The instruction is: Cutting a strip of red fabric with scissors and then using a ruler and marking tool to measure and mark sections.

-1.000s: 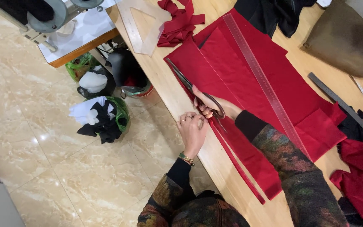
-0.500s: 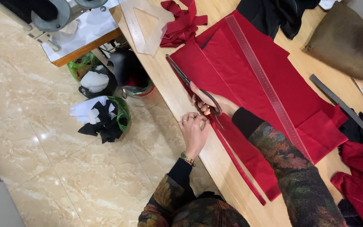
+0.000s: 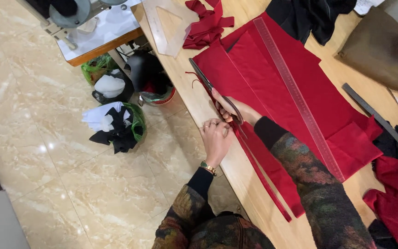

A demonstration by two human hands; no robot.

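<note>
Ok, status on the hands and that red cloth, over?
Right hand grips scissors, blades in red fabric at table edge. Left hand holds the cut strip. Clear ruler lies on the cloth, apart from the cut line.

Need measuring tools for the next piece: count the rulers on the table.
2: a clear long ruler lying on the red fabric, and a grey ruler at the table's right. Others may be hidden.

Bare wooden table (image 3: pixel 185 87) lies left of the scissors (image 3: pixel 208 85); a clear ruler (image 3: pixel 300 99) crosses the red cloth (image 3: pixel 272 97).
</note>
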